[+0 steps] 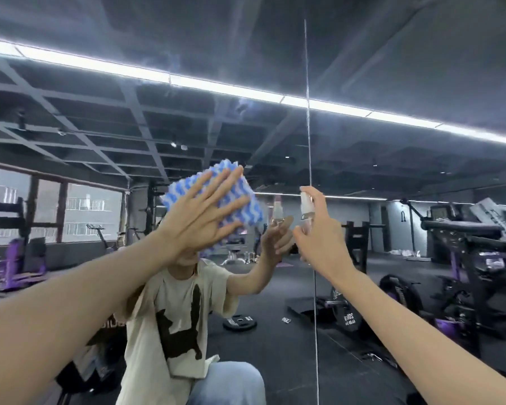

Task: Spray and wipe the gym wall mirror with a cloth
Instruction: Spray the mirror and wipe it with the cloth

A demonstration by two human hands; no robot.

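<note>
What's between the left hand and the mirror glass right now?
In the head view, only the blue-and-white cloth, pressed flat against the mirror by the left hand, fingers straight.

A long white light strip (216, 86) crossed the dark grid ceiling (100, 118) above me. Windows (82, 206) stood far left, with an exercise bike (98, 233) just before them and purple gear (15, 252) nearer the edge. A black weight plate (239, 323) lay flat on the black floor (275, 361), and a padded bench (462, 228) stood at the right.
</note>
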